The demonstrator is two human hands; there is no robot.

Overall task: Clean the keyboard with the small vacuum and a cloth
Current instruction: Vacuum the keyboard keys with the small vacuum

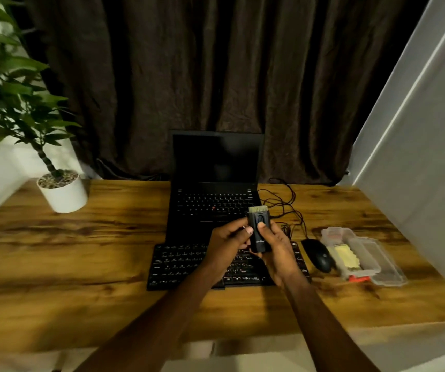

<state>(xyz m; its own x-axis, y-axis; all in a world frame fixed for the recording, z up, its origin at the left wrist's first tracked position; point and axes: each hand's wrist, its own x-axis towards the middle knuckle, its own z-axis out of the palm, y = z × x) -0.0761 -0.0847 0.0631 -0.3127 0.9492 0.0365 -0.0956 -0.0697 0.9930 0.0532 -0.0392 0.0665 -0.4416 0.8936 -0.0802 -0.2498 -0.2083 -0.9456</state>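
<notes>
You hold one small vacuum (259, 229) in both hands, just above the far right part of the one separate keyboard (183, 267). Your left hand (226, 245) grips the vacuum's left side, with the thumb pressed to its edge. Your right hand (277, 251) wraps around its lower right side, with the thumb laid on the switch on the front. The brush end points away from you.

Just beyond the keyboard stands one open laptop (216, 162) with a dark screen. Right of the keyboard lies one black mouse (318, 255). Further right is one clear plastic case (377, 261) holding one yellow cloth (346, 257) in its left part. Far to the keyboard's left stands one white pot (64, 197), filled with pebbles and one leafy plant (14, 103). Everything rests on one wooden table (81, 277).
</notes>
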